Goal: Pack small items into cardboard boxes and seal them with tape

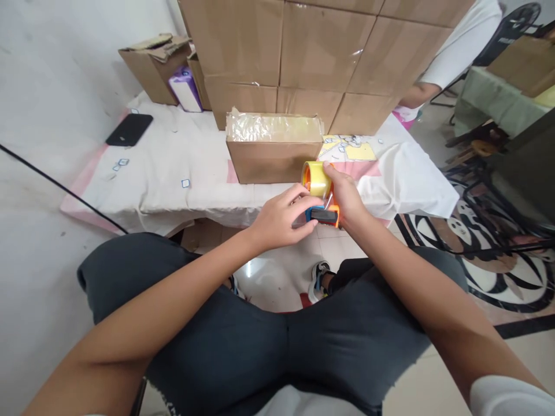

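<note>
My right hand (348, 196) is wrapped round an orange tape dispenser (335, 209) with a blue and black front end. A wide roll of yellowish packing tape (319, 178) sits on it. My left hand (286, 217) reaches to the dispenser's front, its thumb and fingers apart on either side of that end. Whether its fingertips touch the tape's loose end cannot be made out. Just behind both hands, a brown cardboard box (273, 162) stands on the table, shiny clear tape along its top.
Stacked taped cartons (325, 52) rise behind the box. A black phone (129, 129), an opened carton (151, 66) and a purple-white pack (185, 89) lie to the left on the cloth-covered table (160, 167). A person's white sleeve (462, 43) shows at the far right.
</note>
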`<state>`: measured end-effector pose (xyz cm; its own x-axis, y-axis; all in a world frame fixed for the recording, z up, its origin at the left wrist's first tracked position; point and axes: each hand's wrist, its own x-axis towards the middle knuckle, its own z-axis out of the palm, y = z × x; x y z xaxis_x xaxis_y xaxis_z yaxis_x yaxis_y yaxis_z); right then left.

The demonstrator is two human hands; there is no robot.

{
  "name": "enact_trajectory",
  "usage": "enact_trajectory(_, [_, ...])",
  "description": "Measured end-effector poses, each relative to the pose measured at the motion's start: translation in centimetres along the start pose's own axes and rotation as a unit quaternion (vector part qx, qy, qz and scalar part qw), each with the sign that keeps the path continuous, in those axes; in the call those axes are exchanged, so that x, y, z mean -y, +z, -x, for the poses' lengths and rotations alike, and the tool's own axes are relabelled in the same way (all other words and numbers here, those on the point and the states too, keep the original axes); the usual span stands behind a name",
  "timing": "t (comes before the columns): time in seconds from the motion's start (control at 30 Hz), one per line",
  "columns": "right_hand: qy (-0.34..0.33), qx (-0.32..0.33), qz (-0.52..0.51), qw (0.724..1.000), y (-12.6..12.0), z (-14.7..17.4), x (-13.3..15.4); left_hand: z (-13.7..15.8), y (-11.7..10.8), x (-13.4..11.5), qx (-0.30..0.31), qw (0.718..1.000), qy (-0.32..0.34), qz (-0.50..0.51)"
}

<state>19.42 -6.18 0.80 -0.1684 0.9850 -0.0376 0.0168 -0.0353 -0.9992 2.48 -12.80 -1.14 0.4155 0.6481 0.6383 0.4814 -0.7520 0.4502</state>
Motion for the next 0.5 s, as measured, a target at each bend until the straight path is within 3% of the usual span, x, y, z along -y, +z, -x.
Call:
enact_trajectory(0.2, [-0.023, -0.003, 0.037, 0.999, 0.3, -0.3, -1.0, -0.2, 0.4, 0.5, 0.007, 0.998, 0.039, -0.058])
enact_trajectory(0.33, [-0.03, 0.002, 0.038, 0.999, 0.4, -1.0, -1.8, -0.5, 0.8, 0.6, -0.029, 0.986, 0.073, -0.15])
enact_trajectory(0.5, [-0.067, -0.077, 0.011, 0.995, 0.3, -1.4, -2.5, -0.8, 0.9, 0.0, -0.069, 0.97, 0.102, -0.21])
